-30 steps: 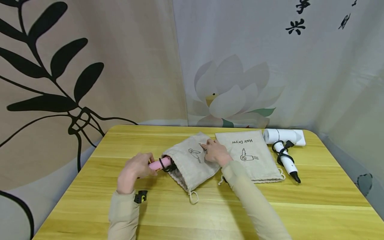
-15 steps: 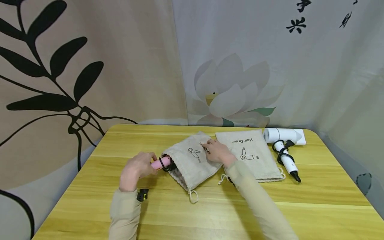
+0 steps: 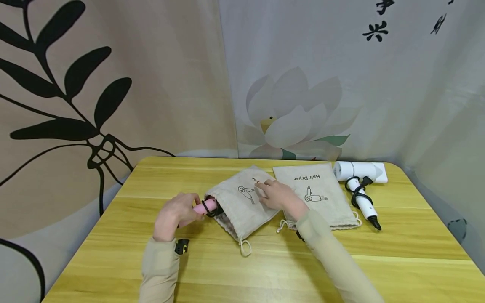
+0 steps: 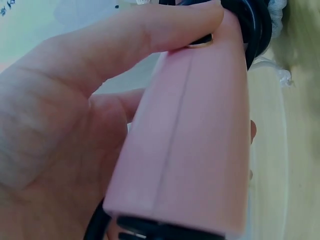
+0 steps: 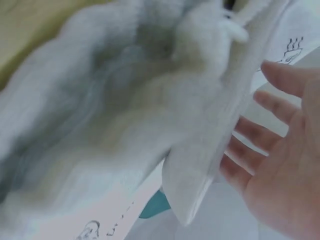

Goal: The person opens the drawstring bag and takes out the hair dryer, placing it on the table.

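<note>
In the head view my left hand (image 3: 177,213) grips the pink handle (image 3: 205,206) of a hair dryer, its head end hidden inside a drawstring cloth bag (image 3: 244,210). Black cord loops round the handle at the bag's mouth. The left wrist view has the thumb across the pink handle (image 4: 192,135), close to a dark switch, with fingers behind it. My right hand (image 3: 280,197) lies over the bag's closed end. Seen from the right wrist, that hand's fingers (image 5: 257,135) are spread and fairly straight along the cloth, pinching nothing.
A second flat bag (image 3: 314,210) printed "Hair Dryer" lies just right of the first. Beyond it is a white hair dryer (image 3: 358,171) with black cord wound round its handle. All rest on a wooden table (image 3: 227,277); a printed curtain (image 3: 182,84) hangs behind.
My left hand has shifted slightly right, and a little less of the pink handle shows outside the bag. My right hand has slid slightly right along the bag, its fingers spreading.
</note>
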{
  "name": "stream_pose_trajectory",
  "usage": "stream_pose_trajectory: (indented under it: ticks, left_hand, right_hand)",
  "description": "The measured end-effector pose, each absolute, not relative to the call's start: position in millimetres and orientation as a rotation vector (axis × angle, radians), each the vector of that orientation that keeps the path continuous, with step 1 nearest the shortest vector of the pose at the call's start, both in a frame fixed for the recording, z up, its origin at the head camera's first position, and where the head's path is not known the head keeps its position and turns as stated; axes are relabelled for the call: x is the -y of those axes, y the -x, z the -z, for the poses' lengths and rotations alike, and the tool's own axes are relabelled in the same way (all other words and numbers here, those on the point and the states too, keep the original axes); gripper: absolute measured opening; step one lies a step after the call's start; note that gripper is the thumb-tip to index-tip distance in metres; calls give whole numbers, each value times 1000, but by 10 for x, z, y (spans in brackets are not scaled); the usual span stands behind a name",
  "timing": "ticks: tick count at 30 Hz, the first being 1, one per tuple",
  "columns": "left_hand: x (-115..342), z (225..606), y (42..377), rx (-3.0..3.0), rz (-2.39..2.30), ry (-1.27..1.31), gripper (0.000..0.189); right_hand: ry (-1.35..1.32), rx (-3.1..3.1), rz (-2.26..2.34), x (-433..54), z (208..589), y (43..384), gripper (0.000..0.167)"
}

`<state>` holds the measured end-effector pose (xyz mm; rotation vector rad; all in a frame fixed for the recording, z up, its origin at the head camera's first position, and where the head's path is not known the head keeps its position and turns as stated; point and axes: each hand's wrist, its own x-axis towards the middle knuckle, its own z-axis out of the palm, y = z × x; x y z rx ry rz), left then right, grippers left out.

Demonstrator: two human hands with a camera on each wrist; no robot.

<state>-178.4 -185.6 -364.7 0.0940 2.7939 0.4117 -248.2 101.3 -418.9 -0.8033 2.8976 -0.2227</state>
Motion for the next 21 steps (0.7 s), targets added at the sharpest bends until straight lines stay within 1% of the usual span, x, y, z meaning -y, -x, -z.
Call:
stream_pose_trajectory:
  ticks: [8,21]
  left_hand:
    - [1862,3678,1801,-2806,-433,-108,38]
    - [1808,3749,1886,-2832,-429,-128,35]
  right_hand:
    - [778,-2949,212,-1081,4190,2397,54]
    - [736,-2961,221,-1131,4284,2464,48]
